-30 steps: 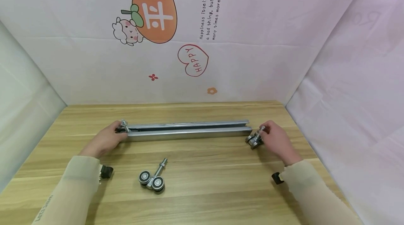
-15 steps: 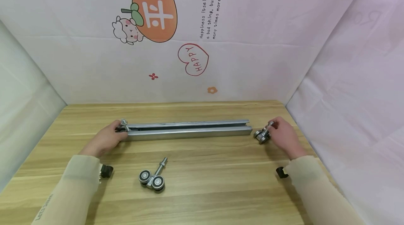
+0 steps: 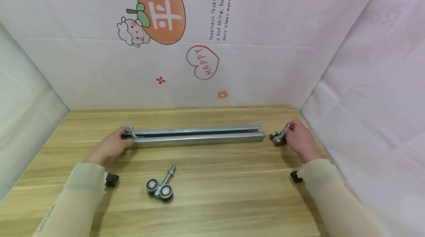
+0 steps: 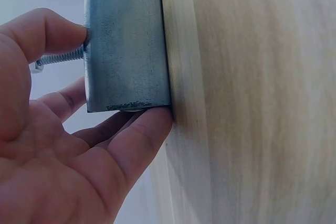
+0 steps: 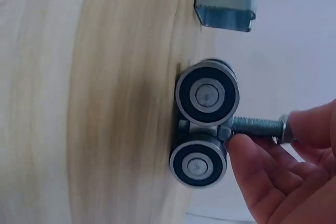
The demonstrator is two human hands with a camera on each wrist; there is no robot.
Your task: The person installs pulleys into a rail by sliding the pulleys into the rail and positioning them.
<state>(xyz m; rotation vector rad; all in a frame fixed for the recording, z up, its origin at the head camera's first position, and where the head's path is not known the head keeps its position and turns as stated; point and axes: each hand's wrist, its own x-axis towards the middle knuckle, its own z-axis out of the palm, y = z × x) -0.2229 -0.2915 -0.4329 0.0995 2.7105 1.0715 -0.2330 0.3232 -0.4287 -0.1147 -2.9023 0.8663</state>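
Observation:
A silvery U-shaped metal track [image 3: 199, 142] lies across the table with its slot upward. My left hand [image 3: 111, 146] holds its left end, thumb on the upper edge and fingers against the end face [image 4: 128, 109]. A threaded bolt [image 3: 131, 131] stands up from the slot beside that thumb; whatever is below it is hidden inside the track. Just past the right end, my right hand [image 3: 301, 141] pinches the bolt of a roller trolley [image 5: 207, 95], wheels down at the tabletop. The trolley is apart from the track end [image 5: 226, 17] and lined up with it.
Another roller trolley [image 3: 159, 189] lies on its side on the wooden table [image 3: 225, 200], nearer the front left, with its bolt pointing away. White printed cloth [image 3: 265, 74] rises behind the table and along both sides.
My right hand has carried its trolley rightward and away from me, past the track's end, and the trolley is now more upright. My left hand and the track stay put.

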